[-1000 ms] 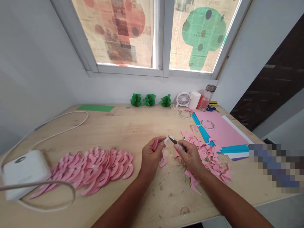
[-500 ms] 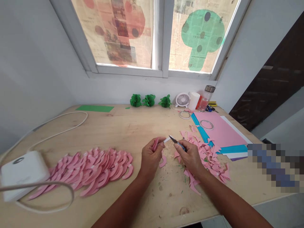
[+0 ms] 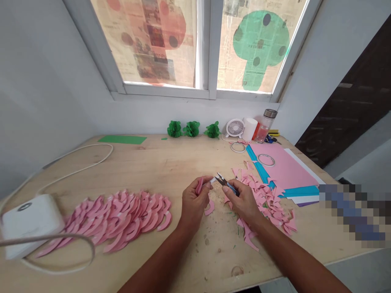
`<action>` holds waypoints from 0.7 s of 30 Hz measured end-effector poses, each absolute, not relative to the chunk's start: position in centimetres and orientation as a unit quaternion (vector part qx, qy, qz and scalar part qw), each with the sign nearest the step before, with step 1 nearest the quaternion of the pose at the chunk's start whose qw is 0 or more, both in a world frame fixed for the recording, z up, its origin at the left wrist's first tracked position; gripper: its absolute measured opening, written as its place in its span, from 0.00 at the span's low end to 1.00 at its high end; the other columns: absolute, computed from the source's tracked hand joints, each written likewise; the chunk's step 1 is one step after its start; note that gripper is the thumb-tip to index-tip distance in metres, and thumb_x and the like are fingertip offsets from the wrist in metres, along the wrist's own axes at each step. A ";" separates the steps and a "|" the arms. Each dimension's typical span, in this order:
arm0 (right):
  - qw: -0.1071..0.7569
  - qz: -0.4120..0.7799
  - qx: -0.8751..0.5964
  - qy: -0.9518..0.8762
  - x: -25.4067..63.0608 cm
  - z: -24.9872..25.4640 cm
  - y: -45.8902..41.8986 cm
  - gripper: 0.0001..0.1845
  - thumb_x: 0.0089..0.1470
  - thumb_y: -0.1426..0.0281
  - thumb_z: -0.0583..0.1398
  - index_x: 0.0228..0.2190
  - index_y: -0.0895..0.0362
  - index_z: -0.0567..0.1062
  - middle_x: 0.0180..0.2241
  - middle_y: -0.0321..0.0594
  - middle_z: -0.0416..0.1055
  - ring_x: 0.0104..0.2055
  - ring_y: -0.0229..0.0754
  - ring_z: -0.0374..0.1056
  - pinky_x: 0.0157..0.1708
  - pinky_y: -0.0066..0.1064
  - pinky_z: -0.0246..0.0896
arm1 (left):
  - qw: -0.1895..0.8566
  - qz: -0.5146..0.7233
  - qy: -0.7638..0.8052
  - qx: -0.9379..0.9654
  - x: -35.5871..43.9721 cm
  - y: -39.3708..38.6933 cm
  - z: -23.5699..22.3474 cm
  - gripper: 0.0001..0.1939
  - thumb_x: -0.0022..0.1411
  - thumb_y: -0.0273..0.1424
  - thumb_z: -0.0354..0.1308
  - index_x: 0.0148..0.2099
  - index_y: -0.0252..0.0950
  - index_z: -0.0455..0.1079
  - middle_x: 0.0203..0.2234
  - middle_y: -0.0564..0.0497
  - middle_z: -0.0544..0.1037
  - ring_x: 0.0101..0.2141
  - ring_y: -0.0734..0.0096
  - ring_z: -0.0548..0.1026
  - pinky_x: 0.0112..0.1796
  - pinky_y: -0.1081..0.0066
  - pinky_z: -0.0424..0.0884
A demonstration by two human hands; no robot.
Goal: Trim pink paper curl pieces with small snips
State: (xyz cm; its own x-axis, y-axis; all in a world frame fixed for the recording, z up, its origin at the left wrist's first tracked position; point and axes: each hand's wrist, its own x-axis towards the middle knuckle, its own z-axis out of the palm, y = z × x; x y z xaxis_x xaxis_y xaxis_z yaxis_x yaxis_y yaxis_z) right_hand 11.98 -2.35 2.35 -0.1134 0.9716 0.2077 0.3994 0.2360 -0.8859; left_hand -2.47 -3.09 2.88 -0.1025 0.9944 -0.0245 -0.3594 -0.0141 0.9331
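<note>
Pinched in my left hand (image 3: 197,195) is a curved pink paper piece (image 3: 200,185), with a narrow white strip (image 3: 213,180) jutting from it to the right. My right hand (image 3: 242,199) grips small scissors (image 3: 225,184) with dark blades and a blue handle. Their blades are apart, and the tips are right at the strip's free end. A pink paper arc (image 3: 209,208) lies on the table just below my left hand. Pink paper scraps (image 3: 269,199) are scattered beside and beyond my right hand.
Overlapping pink arcs (image 3: 131,219) form a wide pile at left, beside a white box-shaped device (image 3: 32,224) and its cable. Pink sheets (image 3: 284,165) with a tape roll (image 3: 266,160) lie at right. Green paper pompoms (image 3: 192,129), a fan (image 3: 235,128) and a bottle (image 3: 265,127) stand along the wall.
The scissor blades have spread apart near the strip's end. Both hands stay almost where they were, and the left still pinches the pink piece.
</note>
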 end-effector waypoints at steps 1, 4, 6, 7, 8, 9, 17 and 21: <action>0.420 0.340 -0.515 -0.665 12.0 2.3 -2.3 0.17 0.50 0.57 0.55 0.28 0.59 0.72 0.18 0.31 0.57 0.21 0.33 0.53 0.20 0.24 0.46 | 0.560 0.605 0.426 0.372 -2.5 -3.1 2.9 0.17 0.47 0.36 0.61 0.39 0.33 0.70 0.22 0.57 0.66 0.13 0.88 0.54 0.14 0.80 0.49; 0.422 0.338 -0.513 -0.667 12.0 2.1 -2.3 0.17 0.50 0.57 0.55 0.28 0.59 0.72 0.18 0.31 0.56 0.21 0.33 0.53 0.20 0.24 0.46 | 0.560 0.604 0.428 0.372 -2.4 -3.1 2.8 0.17 0.47 0.36 0.61 0.39 0.33 0.71 0.21 0.58 0.65 0.13 0.88 0.54 0.14 0.80 0.49; 0.423 0.339 -0.510 -0.668 12.0 2.0 -2.3 0.18 0.50 0.56 0.55 0.29 0.59 0.72 0.18 0.31 0.56 0.21 0.33 0.52 0.20 0.24 0.46 | 0.558 0.604 0.431 0.372 -2.4 -3.1 2.7 0.17 0.47 0.36 0.61 0.39 0.33 0.71 0.21 0.58 0.65 0.13 0.88 0.54 0.14 0.80 0.49; 0.424 0.340 -0.508 -0.668 11.9 2.1 -2.3 0.18 0.50 0.57 0.55 0.29 0.59 0.72 0.19 0.31 0.57 0.21 0.33 0.52 0.20 0.24 0.46 | 0.558 0.604 0.431 0.372 -2.4 -3.1 2.7 0.17 0.46 0.36 0.61 0.39 0.33 0.71 0.21 0.58 0.65 0.12 0.88 0.54 0.14 0.80 0.49; 0.425 0.342 -0.506 -0.668 11.9 2.1 -2.3 0.17 0.50 0.57 0.55 0.30 0.59 0.73 0.19 0.31 0.57 0.21 0.33 0.53 0.21 0.24 0.46 | 0.557 0.605 0.431 0.371 -2.4 -3.1 2.7 0.17 0.46 0.36 0.61 0.39 0.33 0.71 0.21 0.58 0.65 0.12 0.88 0.54 0.14 0.79 0.49; 0.426 0.343 -0.503 -0.669 11.9 2.2 -2.3 0.17 0.50 0.57 0.55 0.30 0.59 0.73 0.19 0.31 0.57 0.22 0.33 0.53 0.21 0.24 0.46 | 0.557 0.605 0.431 0.371 -2.4 -3.1 2.7 0.17 0.46 0.36 0.61 0.39 0.33 0.71 0.20 0.58 0.65 0.12 0.88 0.54 0.14 0.79 0.49; 0.430 0.350 -0.491 -0.672 11.8 2.5 -2.5 0.16 0.51 0.60 0.55 0.33 0.59 0.74 0.19 0.32 0.59 0.22 0.34 0.54 0.21 0.24 0.47 | 0.564 0.607 0.428 0.361 -2.2 -3.1 2.9 0.16 0.47 0.35 0.61 0.38 0.33 0.71 0.20 0.59 0.65 0.12 0.88 0.53 0.14 0.80 0.48; 0.433 0.341 -0.496 -0.670 11.9 2.4 -2.5 0.15 0.52 0.60 0.55 0.31 0.59 0.74 0.20 0.32 0.60 0.23 0.34 0.54 0.21 0.25 0.48 | 0.566 0.605 0.431 0.359 -2.2 -3.2 2.9 0.16 0.47 0.35 0.61 0.39 0.33 0.70 0.20 0.58 0.65 0.12 0.88 0.52 0.13 0.80 0.48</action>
State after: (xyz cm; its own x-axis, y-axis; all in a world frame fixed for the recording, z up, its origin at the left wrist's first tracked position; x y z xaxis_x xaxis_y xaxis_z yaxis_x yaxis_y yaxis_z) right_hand 11.85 -2.50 2.39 -0.1315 0.9613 0.2421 0.3693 0.2741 -0.8879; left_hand -2.20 -3.18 2.92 -0.1020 0.9934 -0.0534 -0.3753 0.0113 0.9268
